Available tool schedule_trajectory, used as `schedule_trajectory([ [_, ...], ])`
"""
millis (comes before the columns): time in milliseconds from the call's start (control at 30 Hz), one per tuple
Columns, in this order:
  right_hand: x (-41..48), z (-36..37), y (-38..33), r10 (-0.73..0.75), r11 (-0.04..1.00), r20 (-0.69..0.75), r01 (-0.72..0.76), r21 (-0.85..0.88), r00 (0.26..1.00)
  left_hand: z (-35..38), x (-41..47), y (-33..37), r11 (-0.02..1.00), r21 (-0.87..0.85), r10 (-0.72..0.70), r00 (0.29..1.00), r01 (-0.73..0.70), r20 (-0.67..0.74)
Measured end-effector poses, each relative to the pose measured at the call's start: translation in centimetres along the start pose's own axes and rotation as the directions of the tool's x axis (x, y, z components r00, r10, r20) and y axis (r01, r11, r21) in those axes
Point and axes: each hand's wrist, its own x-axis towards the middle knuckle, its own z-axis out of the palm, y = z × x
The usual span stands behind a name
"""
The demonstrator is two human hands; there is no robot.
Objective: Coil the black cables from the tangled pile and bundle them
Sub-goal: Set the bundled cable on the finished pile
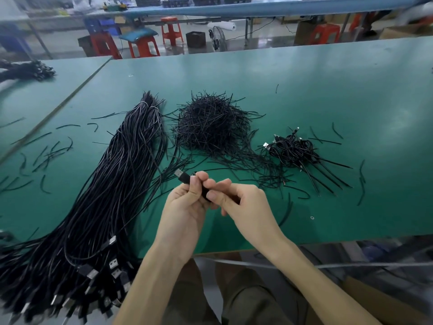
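Head view: cable (pixel 206 194) held at frame centre, gripped in curled left hand (pixel 187 205); USB plug (pixel 182 175) pointed upper left, out of the fist; right hand (pixel 246 202) pinched on cable just right; cable pile (pixel 112 188) laid lower left, nearer left hand.

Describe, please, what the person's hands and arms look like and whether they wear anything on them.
Both are bare: the left hand and right hand wear no gloves, rings or watch, and no sleeves cover the forearms as far as the frame shows.
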Motion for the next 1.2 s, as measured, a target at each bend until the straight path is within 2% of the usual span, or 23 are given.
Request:
schedule_trajectory([
  [133, 0.2, -0.4, 0.3, 0.050, 0.997, -0.040, -0.052, -0.059, 0.998, 0.0, 0.2, 0.0, 0.996, -0.086, 0.002, 1.000, -0.003, -0.010],
  [367, 0.5, -0.6, -0.1, -0.047, 0.983, 0.049, 0.055, -0.174, 0.998, -0.5, 0.1, -0.2, 0.989, -0.147, -0.007, 0.997, 0.018, 0.076],
  [500, 0.8, -0.4, -0.7, -0.081, 0.985, 0.128, 0.099, -0.144, 0.988, -0.5, 0.0, -0.4, 0.993, -0.115, -0.013, 0.987, 0.032, 0.163],
  [600, 0.8, -0.6, -0.9, -0.104, 0.983, 0.131, 0.122, -0.139, 0.986, -0.8, -0.2, -0.2, 0.997, -0.072, -0.021, 0.977, 0.037, 0.212],
  [700, 0.5, -0.4, -0.7, -0.129, 0.976, 0.094, 0.143, -0.163, 0.987, -1.3, -0.4, 0.3, 0.999, 0.031, -0.039, 0.978, 0.034, 0.206],
  [767, 0.1, -0.1, -0.5, -0.165, 0.966, 0.055, 0.173, -0.194, 0.985, -1.3, -0.5, 0.6, 0.976, 0.214, 0.009, 0.985, -0.047, 0.175],
  [867, -0.1, -0.1, -0.3, -0.199, 0.948, 0.006, 0.194, -0.252, 0.980, -1.4, -0.8, 0.6, 0.837, 0.515, 0.156, 0.983, -0.185, 0.099],
  [933, 0.0, -0.1, -0.4, -0.226, 0.930, 0.017, 0.221, -0.295, 0.974, -1.4, -1.0, 0.7, 0.750, 0.626, 0.235, 0.971, -0.215, 0.052],
  [1000, 0.1, 0.0, -0.6, -0.245, 0.917, 0.026, 0.240, -0.318, 0.969, -1.5, -1.1, 0.9, 0.724, 0.662, 0.247, 0.969, -0.194, 0.015],
  [1100, 0.2, -0.2, -0.5, -0.225, 0.901, 0.073, 0.236, -0.364, 0.972, -1.6, -1.0, 1.2, 0.763, 0.630, 0.215, 0.976, -0.143, -0.039],
  [1200, 0.0, -0.2, -0.2, -0.238, 0.809, 0.183, 0.299, -0.506, 0.954, -2.0, -0.6, 1.5, 0.802, 0.590, 0.220, 0.965, -0.096, -0.143],
])
